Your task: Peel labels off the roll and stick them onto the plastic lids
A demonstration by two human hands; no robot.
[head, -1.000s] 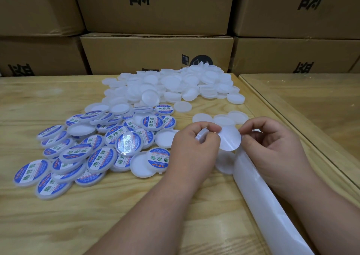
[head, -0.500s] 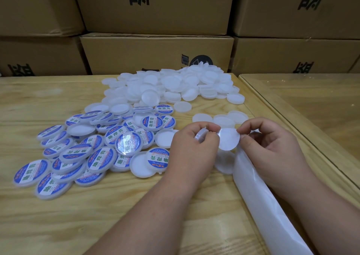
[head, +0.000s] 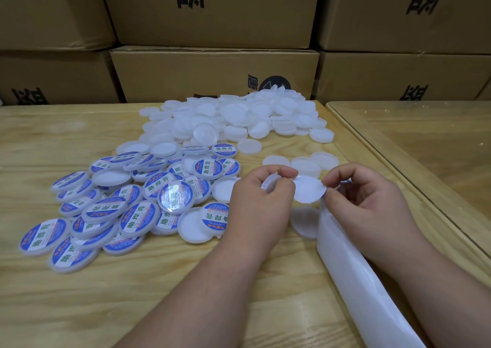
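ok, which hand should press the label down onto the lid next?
Right, probably. The right hand pinches the peeled label by its edge, beside the lid gripped in the left hand.

Your table [head: 111, 302]: pale wood, visible grain, matt. Adjoining table [head: 435, 145]: wood under a glossy, reflective sheet. Plain lids [head: 239, 116]: translucent white plastic, smooth, softly matt. Labelled lids [head: 106, 212]: same plastic, faced with glossy blue-and-white printed labels. Clear disc [head: 176, 195]: shiny, transparent plastic. The label [head: 309, 189] you pinch: thin, white, matt on its visible face. Roll [head: 356, 281]: smooth, milky, slightly sheened backing. Boxes [head: 212, 74]: brown matt cardboard, black print.
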